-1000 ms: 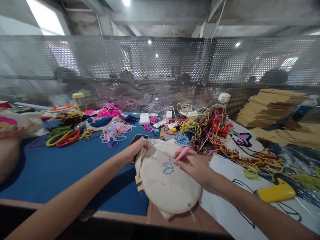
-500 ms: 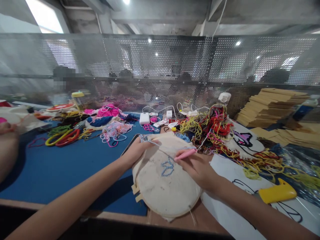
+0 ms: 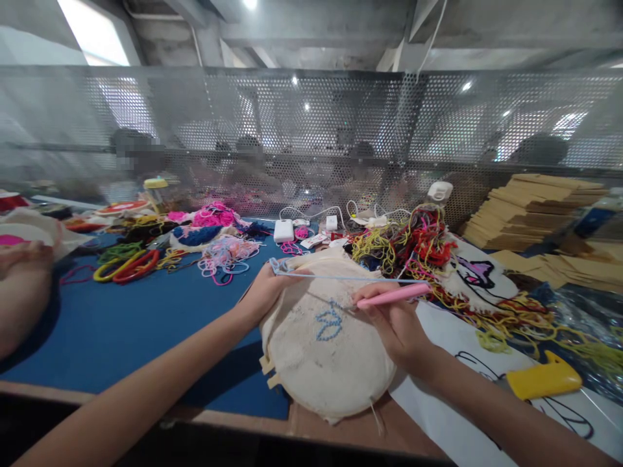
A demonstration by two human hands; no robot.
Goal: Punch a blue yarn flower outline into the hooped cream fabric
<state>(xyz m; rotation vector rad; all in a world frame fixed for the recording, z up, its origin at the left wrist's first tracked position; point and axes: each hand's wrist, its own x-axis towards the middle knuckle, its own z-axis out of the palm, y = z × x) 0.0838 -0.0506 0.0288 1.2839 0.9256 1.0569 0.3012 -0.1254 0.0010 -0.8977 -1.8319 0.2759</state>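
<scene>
Stitching in blue makes only a small leaf-like outline near the middle of the hooped cloth, which is at the table's near edge; most of its surface is bare, so the work seems at an early stage. The left hand grips the cloth's far-left edge, while the right hand pinches the pink tool, with blue yarn stretched between them.

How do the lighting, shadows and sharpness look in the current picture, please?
All in the head view: the upper-left window glares white; a dark shadow lies on the blue mat left of the hoop; people behind the screen look dim and unclear.
</scene>
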